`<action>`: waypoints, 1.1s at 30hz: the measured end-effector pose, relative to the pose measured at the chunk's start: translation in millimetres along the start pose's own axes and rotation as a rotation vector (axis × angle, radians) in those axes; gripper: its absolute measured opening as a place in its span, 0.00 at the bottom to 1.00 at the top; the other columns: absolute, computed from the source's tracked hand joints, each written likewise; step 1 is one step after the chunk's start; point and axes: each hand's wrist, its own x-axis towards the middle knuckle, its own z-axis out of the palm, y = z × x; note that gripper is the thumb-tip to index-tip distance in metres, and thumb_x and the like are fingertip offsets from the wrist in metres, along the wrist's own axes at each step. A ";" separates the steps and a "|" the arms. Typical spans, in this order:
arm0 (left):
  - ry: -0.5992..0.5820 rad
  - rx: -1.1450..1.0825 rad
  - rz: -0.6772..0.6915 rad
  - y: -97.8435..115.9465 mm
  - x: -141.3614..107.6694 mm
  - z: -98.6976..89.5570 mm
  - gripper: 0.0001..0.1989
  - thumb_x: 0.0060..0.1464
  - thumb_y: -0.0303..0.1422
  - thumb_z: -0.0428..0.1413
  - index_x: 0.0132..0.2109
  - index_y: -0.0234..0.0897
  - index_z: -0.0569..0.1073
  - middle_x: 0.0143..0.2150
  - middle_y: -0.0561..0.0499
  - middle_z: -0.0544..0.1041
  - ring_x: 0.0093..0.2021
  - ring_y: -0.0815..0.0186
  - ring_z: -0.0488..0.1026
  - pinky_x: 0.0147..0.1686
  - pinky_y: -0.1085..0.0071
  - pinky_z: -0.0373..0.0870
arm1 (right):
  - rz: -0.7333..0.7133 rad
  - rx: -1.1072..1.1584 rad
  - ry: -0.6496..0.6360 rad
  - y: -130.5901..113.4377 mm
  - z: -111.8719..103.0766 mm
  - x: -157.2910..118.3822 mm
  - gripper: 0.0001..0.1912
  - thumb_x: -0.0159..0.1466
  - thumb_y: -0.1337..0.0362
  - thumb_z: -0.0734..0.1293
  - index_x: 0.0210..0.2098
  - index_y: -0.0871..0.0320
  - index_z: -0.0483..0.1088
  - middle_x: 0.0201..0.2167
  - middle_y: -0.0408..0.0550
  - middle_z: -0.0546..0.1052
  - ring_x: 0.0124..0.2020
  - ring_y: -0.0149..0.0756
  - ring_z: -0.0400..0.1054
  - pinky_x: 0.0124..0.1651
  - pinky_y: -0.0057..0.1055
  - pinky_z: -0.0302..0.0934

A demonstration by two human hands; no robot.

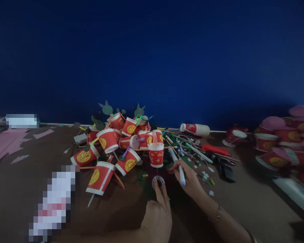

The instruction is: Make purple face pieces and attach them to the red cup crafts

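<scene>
My left hand reaches in from the bottom, two stretched fingers pressing on a small round disc with dark holes around its rim. Beneath it lies something dark green, perhaps a sheet of paper, hard to make out in the shade. A marker with a white barrel and a purplish end is gripped in my right hand, whose fingertips are just right of the disc. Behind both hands, a red paper cup with a white rim stands upright, orange straws showing above it.
Red cups with straws and green cutouts form a heap on the left. Markers, paper scraps and a red-handled tool lie on the right. Stacked cups rest near the blue wall. Pink paper is far left, more cups far right.
</scene>
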 end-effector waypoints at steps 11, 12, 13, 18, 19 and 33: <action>0.037 0.023 0.001 4.0 -1.9 8.5 0.25 0.50 0.27 0.51 0.57 0.27 0.64 0.54 0.22 0.65 0.16 0.70 0.69 0.13 0.74 0.66 | -0.006 -0.007 0.014 2.4 1.8 0.2 0.02 0.59 0.65 0.60 0.30 0.55 0.60 0.29 0.46 0.75 0.31 0.37 0.72 0.36 0.31 0.65; 0.040 0.022 0.003 4.2 -1.8 8.9 0.25 0.50 0.26 0.51 0.57 0.27 0.64 0.53 0.22 0.65 0.16 0.70 0.69 0.14 0.74 0.66 | 0.005 -0.012 0.024 0.1 1.8 -0.5 0.03 0.60 0.64 0.60 0.30 0.55 0.60 0.29 0.46 0.75 0.31 0.37 0.71 0.35 0.31 0.65; 0.042 0.020 0.006 4.5 -1.5 9.4 0.25 0.50 0.26 0.51 0.57 0.27 0.64 0.54 0.22 0.65 0.16 0.70 0.69 0.14 0.74 0.66 | 0.023 -0.014 0.032 -3.6 1.3 -1.5 0.04 0.60 0.62 0.60 0.32 0.55 0.60 0.29 0.47 0.75 0.31 0.37 0.71 0.34 0.31 0.65; 0.021 0.018 -0.015 6.1 -1.0 12.6 0.25 0.51 0.26 0.50 0.57 0.29 0.64 0.53 0.22 0.66 0.16 0.69 0.69 0.14 0.74 0.64 | 0.004 -0.064 -0.068 -41.1 -4.6 -7.8 0.14 0.65 0.57 0.54 0.41 0.56 0.65 0.28 0.47 0.74 0.31 0.37 0.69 0.33 0.30 0.63; 0.020 0.019 -0.018 6.0 -1.5 13.1 0.25 0.51 0.27 0.50 0.58 0.29 0.64 0.53 0.22 0.66 0.16 0.69 0.68 0.13 0.74 0.63 | -0.037 -0.085 -0.112 -50.0 -4.5 -7.7 0.14 0.65 0.58 0.54 0.39 0.56 0.67 0.31 0.49 0.74 0.35 0.37 0.69 0.36 0.31 0.63; -0.007 0.039 0.092 -3.5 -3.3 3.6 0.25 0.54 0.29 0.49 0.59 0.30 0.60 0.53 0.19 0.65 0.17 0.70 0.69 0.14 0.75 0.60 | -0.227 -0.633 -0.539 -100.8 40.0 40.9 0.18 0.61 0.55 0.60 0.20 0.59 0.67 0.19 0.48 0.72 0.22 0.33 0.64 0.24 0.27 0.50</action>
